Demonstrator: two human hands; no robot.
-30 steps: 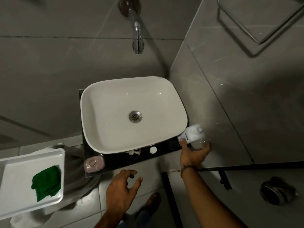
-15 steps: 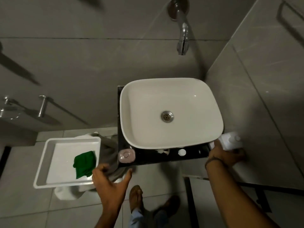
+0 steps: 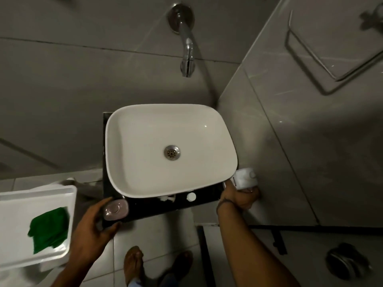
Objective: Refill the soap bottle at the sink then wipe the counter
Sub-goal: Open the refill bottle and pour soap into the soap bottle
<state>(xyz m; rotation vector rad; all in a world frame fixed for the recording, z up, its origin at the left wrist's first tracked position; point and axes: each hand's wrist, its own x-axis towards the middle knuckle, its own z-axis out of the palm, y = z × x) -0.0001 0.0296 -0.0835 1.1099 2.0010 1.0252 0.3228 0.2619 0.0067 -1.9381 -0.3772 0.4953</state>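
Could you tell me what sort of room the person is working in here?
Most likely a bathroom or washroom: a white countertop basin sits under a wall-mounted chrome spout, the walls are large grey tiles, and a round drain cover is set in the tiled floor.

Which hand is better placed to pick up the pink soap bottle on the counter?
Left. The left hand already curls around the pink soap bottle, while the right hand grips the white dispenser.
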